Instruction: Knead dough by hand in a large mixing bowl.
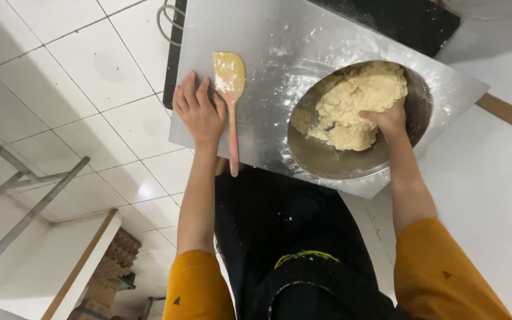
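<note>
A round metal bowl [327, 159] stands on a flour-dusted steel worktop [280, 47] and holds a large lump of pale yellow dough [354, 98]. My right hand [389, 121] is inside the bowl, its fingers pressed into the near side of the dough. My left hand [200, 109] lies flat, fingers spread, on the worktop's left edge. Just to its right lies a spatula [230, 101] with a yellowish blade smeared with dough and a pink handle pointing toward me.
White floor tiles [90, 89] spread to the left of the worktop. A metal frame [25, 195] and a white wooden-edged board [72, 261] stand at lower left. A dark mat [410, 21] lies beyond the worktop, and a white surface [493, 178] fills the right.
</note>
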